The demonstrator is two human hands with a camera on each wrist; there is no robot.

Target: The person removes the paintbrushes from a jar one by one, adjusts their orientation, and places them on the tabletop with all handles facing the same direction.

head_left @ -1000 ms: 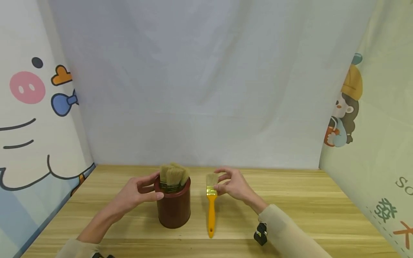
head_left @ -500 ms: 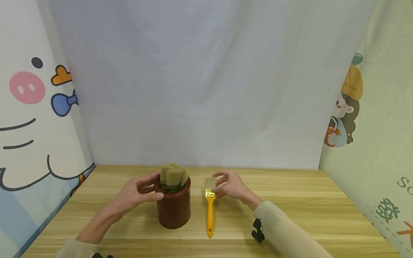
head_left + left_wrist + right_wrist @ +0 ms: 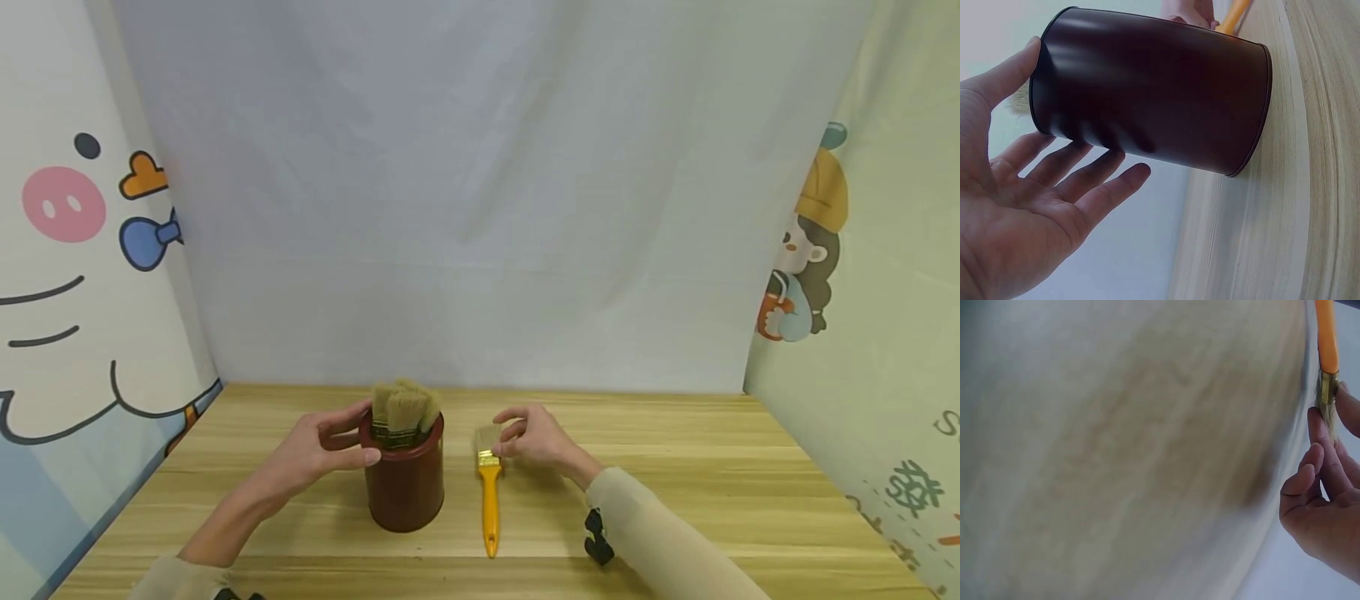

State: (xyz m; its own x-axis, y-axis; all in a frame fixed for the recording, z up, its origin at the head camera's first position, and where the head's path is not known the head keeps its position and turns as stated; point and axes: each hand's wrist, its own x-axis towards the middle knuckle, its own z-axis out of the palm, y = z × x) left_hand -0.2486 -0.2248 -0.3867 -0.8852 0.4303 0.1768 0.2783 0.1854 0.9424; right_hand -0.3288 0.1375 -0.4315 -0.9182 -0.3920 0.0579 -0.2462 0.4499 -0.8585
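A dark red can (image 3: 405, 492) stands upright on the table, with several bristle-up paintbrushes (image 3: 405, 412) in its mouth. My left hand (image 3: 303, 454) holds the can near its rim, thumb on the near side and fingers on the other, as the left wrist view shows with the can's wall (image 3: 1154, 87). To the right of the can, my right hand (image 3: 536, 437) pinches a paintbrush (image 3: 490, 500) by its bristle end, near the gold metal band (image 3: 1329, 387). Its yellow-orange handle points toward me; whether the handle tip touches the table cannot be told.
The light wooden table (image 3: 675, 483) runs back to a pale hanging cloth (image 3: 480, 208). Cartoon-printed cloths flank it, a white one (image 3: 60, 292) at the left and a greenish one (image 3: 885, 333) at the right.
My right hand has shifted slightly left and toward me, and the brush's bristle end has come lower in the head view. My left hand and the can have stayed put.
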